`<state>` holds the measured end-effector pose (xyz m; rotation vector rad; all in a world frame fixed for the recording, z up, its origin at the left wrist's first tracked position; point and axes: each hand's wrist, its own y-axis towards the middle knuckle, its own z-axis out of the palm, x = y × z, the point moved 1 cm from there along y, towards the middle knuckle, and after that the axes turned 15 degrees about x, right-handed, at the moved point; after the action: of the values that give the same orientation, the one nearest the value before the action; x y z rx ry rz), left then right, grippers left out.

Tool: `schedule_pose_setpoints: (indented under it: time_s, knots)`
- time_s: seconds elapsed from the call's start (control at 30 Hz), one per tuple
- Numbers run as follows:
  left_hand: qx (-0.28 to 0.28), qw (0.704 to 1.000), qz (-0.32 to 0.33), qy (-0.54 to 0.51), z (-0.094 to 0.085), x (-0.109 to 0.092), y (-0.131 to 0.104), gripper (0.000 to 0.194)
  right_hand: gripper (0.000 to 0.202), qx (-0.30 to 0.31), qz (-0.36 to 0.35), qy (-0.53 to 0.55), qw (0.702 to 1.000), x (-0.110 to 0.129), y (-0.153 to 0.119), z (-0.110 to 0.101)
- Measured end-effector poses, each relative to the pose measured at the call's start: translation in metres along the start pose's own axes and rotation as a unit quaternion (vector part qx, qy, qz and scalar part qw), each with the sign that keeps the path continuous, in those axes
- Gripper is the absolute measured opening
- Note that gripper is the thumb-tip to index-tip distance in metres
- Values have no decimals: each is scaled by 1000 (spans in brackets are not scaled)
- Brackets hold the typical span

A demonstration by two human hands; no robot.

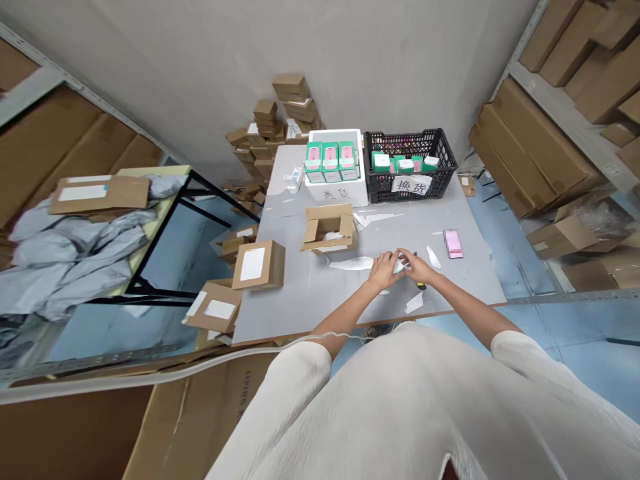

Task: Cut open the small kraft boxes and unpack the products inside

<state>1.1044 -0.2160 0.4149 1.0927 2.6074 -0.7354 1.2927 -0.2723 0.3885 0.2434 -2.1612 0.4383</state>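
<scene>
Over the table's near right part, my left hand [383, 269] and my right hand [416, 269] meet, fingers bent around a small white-and-green item [399, 267]. Its kind is hidden by the fingers; the colours resemble those of the boxes at the back. A black tool with a yellow end [421, 286] lies beneath my right hand, partly covered. White paper scraps [414, 303] surround the hands. To their left is an open cardboard box [329, 228] with something white inside. A pink item [453, 244] lies on the right.
On the grey table [300, 313], a white foam box [337, 195] and a black crate [411, 167] hold green-and-pink boxes at the back. A closed carton [260, 265] sits at the left edge. Grey parcels [90, 247] cover the left table. A pale cable [200, 369] crosses below.
</scene>
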Motion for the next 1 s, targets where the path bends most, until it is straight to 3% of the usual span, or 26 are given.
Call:
schedule_pose_setpoints:
  time_s: [0.1, 0.23, 0.37, 0.5, 0.63, 0.83, 1.0]
  knots:
    - [3, 1000, -14, 23, 4, 13, 0, 80, 87, -25, 4, 40, 999, -11, 5, 10]
    - [36, 998, -33, 36, 6, 51, -14, 84, 74, -50, 54, 25, 997, -28, 10, 23]
    - [96, 989, -88, 67, 14, 89, -38, 82, 68, -16, 107, 13, 994, -43, 17, 45]
    - [124, 981, -138, 60, 31, 106, -51, 76, 64, 11, 141, 20, 990, -49, 22, 65]
    - [116, 987, -114, 6, 47, 96, -41, 74, 62, 3, 166, 52, 985, -51, 18, 71]
    - [96, 995, -32, 1, 69, 58, -1, 92, 59, -23, 198, 67, 978, -55, 6, 71]
    - [122, 991, -51, 33, 78, 48, 16, 99, 53, -40, 224, 97, 969, -49, 0, 70]
